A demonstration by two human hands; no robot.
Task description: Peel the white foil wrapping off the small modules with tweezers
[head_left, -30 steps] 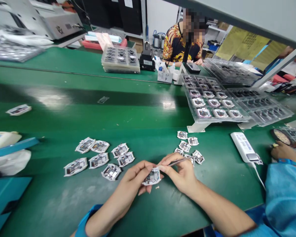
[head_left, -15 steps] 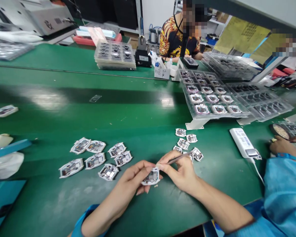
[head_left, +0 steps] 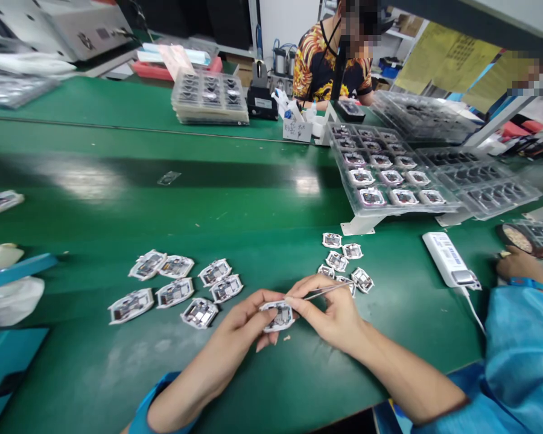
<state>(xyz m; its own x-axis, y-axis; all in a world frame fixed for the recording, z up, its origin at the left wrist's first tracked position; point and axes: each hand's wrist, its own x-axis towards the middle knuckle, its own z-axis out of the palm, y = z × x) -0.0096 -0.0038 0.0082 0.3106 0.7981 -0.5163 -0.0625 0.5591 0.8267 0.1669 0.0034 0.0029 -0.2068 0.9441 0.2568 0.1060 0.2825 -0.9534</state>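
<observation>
Low in the middle of the head view, my left hand (head_left: 244,322) grips a white watch housing (head_left: 280,319) with a circuit board inside, its thumb lying over the board. My right hand (head_left: 328,313) is closed on a pair of thin metal tweezers (head_left: 328,290), which point up to the right. Its thumb and index fingertips meet the housing's upper right edge; whatever small part they pinch there is hidden. A tiny beige scrap (head_left: 286,337) lies on the bench just below the housing.
Several similar housings lie left (head_left: 175,292) and right (head_left: 337,261) of my hands. Behind them, a clear tray (head_left: 366,211) of housings sits on a raised stand. A white corded device (head_left: 446,256) lies to the right, near a co-worker's hand (head_left: 525,268). Another person sits opposite.
My left thumb has slid further over the board, and the housing has turned slightly. The tweezers in my right hand lie a little flatter. The view has shifted slightly.
</observation>
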